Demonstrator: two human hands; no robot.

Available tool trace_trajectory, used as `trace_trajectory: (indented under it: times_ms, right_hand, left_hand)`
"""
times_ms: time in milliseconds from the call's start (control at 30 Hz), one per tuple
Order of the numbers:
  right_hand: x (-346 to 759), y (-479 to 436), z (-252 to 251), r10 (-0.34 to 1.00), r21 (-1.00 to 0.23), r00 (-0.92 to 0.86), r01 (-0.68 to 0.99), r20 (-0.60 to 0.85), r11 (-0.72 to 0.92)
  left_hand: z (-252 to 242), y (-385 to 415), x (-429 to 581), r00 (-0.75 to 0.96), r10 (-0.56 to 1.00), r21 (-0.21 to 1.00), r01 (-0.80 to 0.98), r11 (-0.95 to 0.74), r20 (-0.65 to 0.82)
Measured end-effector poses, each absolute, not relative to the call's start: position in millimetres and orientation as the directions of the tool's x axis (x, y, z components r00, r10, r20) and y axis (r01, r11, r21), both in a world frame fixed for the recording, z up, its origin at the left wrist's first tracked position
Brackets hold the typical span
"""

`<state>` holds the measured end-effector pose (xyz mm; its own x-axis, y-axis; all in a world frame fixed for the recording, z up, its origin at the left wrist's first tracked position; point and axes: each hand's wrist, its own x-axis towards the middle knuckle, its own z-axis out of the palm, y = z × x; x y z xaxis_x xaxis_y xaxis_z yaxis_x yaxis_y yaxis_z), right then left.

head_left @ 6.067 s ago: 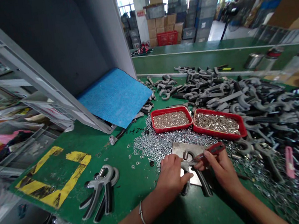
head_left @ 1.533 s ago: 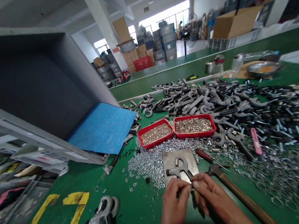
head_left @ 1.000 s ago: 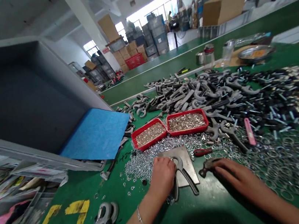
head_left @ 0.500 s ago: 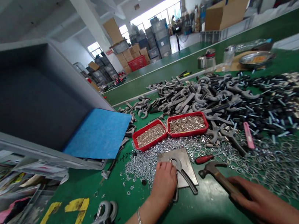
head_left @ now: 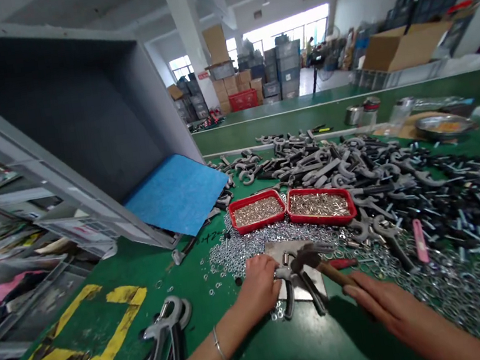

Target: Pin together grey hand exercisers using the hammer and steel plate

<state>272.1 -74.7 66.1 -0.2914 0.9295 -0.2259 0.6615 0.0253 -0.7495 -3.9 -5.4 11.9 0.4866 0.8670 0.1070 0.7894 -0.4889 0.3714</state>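
My right hand is wrapped around the wooden handle of a claw hammer. The hammer's head is over the right part of a pair of grey pliers with black handles; contact cannot be told. These pliers lie on a square metal plate, handles spread toward me. My left hand has its fingers curled at the pliers' left side, holding them there; its fingertips are partly hidden. A red-handled tool lies partly behind the hammer.
Two red trays of small metal pins stand behind the plate among scattered nuts. Grey plier parts are heaped beyond. Metal rings and a pink cutter lie right. More pliers and a large grey bin are left.
The hammer has moved left, from beside the plate to over the pliers. The pliers have turned on the plate, with both handles now plainly showing. The camera view has shifted.
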Motion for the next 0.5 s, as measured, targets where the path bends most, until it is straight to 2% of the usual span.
trace_trajectory:
  times_ms: [100, 200, 300, 367, 433, 500]
  right_hand:
    - [257.2, -59.4, 64.6, 0.937, -0.649, -0.286, 0.755, -0.202, 0.090]
    - [254.0, -46.6, 58.7, 0.906, -0.541, -0.320, 0.831, -0.278, 0.128]
    - [255.3, -39.5, 58.5, 0.898, -0.612, -0.375, 0.773, -0.231, 0.165]
    - [255.3, -36.9, 59.1, 0.919, -0.604, -0.342, 0.780, -0.198, 0.160]
    - [257.0, -35.8, 56.6, 0.925, -0.586, -0.310, 0.800, -0.219, 0.129]
    - [264.5, -39.6, 49.0, 0.910, -0.626, -0.313, 0.776, -0.271, 0.080]
  left_hand:
    - [10.1, -0.2, -2.9, 0.527, 0.846, 0.310, 0.794, -0.523, 0.079]
    - [9.3, 3.8, -1.4, 0.548, 0.834, 0.257, 0.798, -0.545, 0.067]
    - [8.5, 6.9, -0.5, 0.551, 0.831, 0.225, 0.803, -0.553, 0.075]
    - [9.4, 8.6, -0.9, 0.551, 0.831, 0.219, 0.804, -0.553, 0.075]
    - [13.5, 7.9, -2.2, 0.554, 0.830, 0.229, 0.802, -0.552, 0.064]
    - [20.5, 2.3, -2.8, 0.531, 0.844, 0.233, 0.814, -0.532, 0.069]
